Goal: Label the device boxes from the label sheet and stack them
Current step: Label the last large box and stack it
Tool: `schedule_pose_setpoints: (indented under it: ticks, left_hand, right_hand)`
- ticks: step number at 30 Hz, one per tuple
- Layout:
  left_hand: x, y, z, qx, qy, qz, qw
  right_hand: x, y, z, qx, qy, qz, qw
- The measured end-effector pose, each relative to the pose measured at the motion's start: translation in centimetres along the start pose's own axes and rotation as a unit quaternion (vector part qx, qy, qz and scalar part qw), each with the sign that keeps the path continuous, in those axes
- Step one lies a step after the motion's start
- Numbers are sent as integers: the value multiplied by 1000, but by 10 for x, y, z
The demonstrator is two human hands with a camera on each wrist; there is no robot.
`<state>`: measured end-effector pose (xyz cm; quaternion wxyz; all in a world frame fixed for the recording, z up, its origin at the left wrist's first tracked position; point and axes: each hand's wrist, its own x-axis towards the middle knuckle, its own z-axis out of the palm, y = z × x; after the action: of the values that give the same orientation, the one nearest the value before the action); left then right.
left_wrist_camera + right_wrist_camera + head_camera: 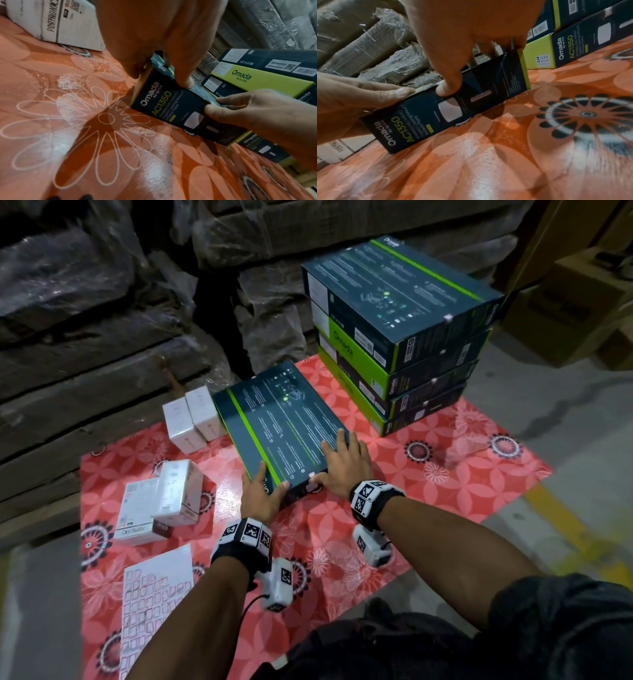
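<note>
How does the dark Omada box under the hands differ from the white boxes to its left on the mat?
The Omada box is dark teal with a green stripe; the white boxes are plain white. The Omada box is broad and flat, while the white boxes are smaller and blockier. The left hand and right hand hold the Omada box at its near end; nobody touches the white boxes. Both sit on the red floral mat.
</note>
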<state>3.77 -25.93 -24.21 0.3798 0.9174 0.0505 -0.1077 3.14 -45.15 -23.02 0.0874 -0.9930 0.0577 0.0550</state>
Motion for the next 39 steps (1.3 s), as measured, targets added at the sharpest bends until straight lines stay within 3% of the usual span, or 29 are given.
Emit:
schedule_pose_setpoints:
  ticks: [6,12,18,23,31,39]
  left_hand:
    - [0,-4,3,-8,9,6,1000]
    - [0,-2,2,-7,14,6,1000]
    - [1,-5,3,-6,9,8,1000]
    - [4,-7,3,-6,2,17,1000]
    - [1,-5,5,-17,8,10,1000]
    - [2,-2,6,-17,8,-5,1000]
  right_hand:
    - [1,3,1,5,-33,-6,999]
    - [-2,0,-2,-27,7,-17,999]
    - [-3,3,-2,1,-24,-17,1000]
    - [-3,-1,-5,-19,-7,-18,1000]
    - [2,13,-19,109,-73,-16,991]
    - [2,2,-10,124,-31,21,992]
